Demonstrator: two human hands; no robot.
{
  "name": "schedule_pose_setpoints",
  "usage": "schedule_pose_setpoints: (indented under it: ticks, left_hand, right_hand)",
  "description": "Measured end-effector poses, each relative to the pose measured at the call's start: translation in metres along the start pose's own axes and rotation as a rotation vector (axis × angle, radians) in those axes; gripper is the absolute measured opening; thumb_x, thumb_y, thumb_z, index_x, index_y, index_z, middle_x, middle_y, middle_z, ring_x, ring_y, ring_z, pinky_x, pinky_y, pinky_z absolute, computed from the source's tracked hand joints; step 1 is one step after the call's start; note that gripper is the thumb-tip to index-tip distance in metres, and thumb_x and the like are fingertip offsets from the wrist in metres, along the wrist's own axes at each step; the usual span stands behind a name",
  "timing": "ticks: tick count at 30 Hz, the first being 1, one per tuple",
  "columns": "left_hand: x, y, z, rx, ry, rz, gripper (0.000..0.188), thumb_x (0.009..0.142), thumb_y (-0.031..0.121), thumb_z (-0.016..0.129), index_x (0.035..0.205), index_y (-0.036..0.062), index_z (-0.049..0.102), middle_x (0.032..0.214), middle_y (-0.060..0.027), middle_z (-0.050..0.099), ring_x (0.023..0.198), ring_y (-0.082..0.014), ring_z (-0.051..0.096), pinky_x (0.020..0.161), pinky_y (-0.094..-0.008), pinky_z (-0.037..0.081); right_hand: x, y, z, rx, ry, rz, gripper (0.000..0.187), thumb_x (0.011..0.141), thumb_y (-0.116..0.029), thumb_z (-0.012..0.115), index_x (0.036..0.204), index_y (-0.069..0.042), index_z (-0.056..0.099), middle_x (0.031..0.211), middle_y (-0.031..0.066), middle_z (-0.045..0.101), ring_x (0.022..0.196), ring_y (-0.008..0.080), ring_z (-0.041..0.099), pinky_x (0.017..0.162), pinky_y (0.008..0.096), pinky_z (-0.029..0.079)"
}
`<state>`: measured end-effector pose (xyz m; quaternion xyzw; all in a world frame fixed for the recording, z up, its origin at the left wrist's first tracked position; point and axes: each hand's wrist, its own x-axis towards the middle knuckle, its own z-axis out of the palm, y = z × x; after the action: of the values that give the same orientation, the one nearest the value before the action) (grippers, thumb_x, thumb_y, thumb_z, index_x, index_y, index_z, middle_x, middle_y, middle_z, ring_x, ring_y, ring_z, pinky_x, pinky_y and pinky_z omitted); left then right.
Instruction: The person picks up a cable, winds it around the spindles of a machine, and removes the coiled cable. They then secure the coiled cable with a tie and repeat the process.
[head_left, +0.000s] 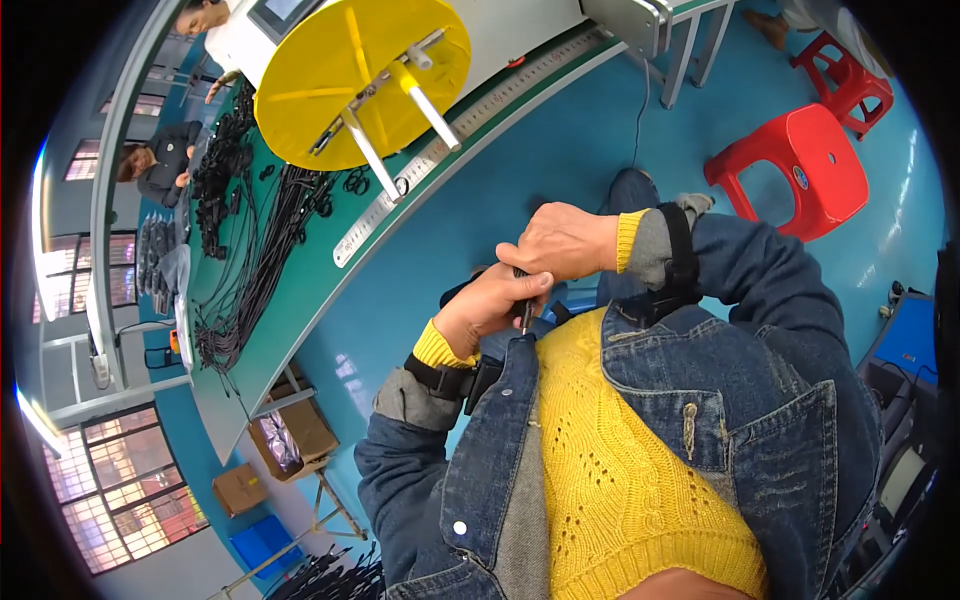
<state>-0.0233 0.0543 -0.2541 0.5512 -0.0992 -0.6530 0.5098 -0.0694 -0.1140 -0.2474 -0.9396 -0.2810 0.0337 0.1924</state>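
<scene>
My left hand (490,303) and my right hand (568,240) meet in front of my body, beside the table's near edge. Both are closed, the right one just above the left. A slim black piece (526,316) shows between the fingers and sticks out below the left thumb. Most of it is covered, so its kind cannot be made out. On the green table (240,270) to the left lies a bundle of black cables (268,235). A yellow disc reel (320,90) with metal rods stands on the table beyond my hands.
A long steel ruler (430,155) runs along the table edge. Red plastic stools (835,170) stand on the blue floor at right. Cardboard boxes (240,490) and a blue bin (265,545) are at lower left. Two people (160,165) are across the table.
</scene>
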Motion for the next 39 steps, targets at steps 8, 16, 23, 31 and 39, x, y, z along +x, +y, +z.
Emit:
schedule_pose_setpoints:
  ticks: [8,16,23,31,39]
  left_hand:
    - [-0.007,0.005,0.01,0.19,0.314,0.06,0.03,0.081,0.028,0.061,0.085,-0.0011,0.052,0.06,-0.003,0.048,0.046,-0.0086,0.043,0.037,-0.0196,0.032]
    - [-0.008,-0.014,-0.022,-0.22,-0.009,-0.009,0.017,0.083,0.016,0.053,0.087,-0.0001,0.052,0.066,-0.0032,0.05,0.046,-0.0062,0.042,0.036,-0.0192,0.03]
    - [-0.006,-0.021,-0.036,-0.151,0.212,0.005,0.02,0.082,0.014,0.055,0.095,-0.001,0.052,0.064,-0.0006,0.046,0.048,-0.0067,0.041,0.039,-0.0186,0.03]
    - [-0.039,-0.021,-0.041,-0.467,0.205,0.389,0.033,0.078,0.01,0.054,0.109,-0.0012,0.049,0.071,-0.0014,0.042,0.061,-0.0111,0.04,0.052,-0.0239,0.034]
    - [-0.04,-0.022,-0.046,-0.599,0.255,0.646,0.043,0.079,0.011,0.053,0.119,-0.0006,0.044,0.076,-0.0017,0.042,0.067,-0.0126,0.039,0.059,-0.0274,0.035]
  right_hand:
    - [0.019,0.012,0.043,1.151,0.227,0.351,0.016,0.068,-0.012,0.056,0.079,0.0,0.059,0.068,0.0218,0.059,0.068,0.034,0.059,0.057,0.0405,0.046]
    - [0.032,0.007,0.026,0.277,-0.021,0.186,0.022,0.066,-0.01,0.053,0.082,0.0,0.064,0.073,0.0221,0.061,0.069,0.0361,0.059,0.062,0.0403,0.047]
    - [0.055,0.005,0.039,0.553,0.069,0.234,0.022,0.069,-0.016,0.057,0.083,0.0,0.06,0.071,0.0204,0.061,0.071,0.034,0.06,0.064,0.0404,0.046]
    - [0.127,0.031,0.0,0.019,0.603,-0.103,0.019,0.074,-0.013,0.055,0.091,-0.003,0.053,0.078,0.0124,0.054,0.069,0.0308,0.057,0.058,0.0387,0.046]
    - [0.166,0.052,0.032,0.03,0.54,0.073,0.013,0.081,-0.016,0.052,0.078,-0.004,0.05,0.078,0.0111,0.052,0.068,0.0317,0.055,0.059,0.0418,0.045]
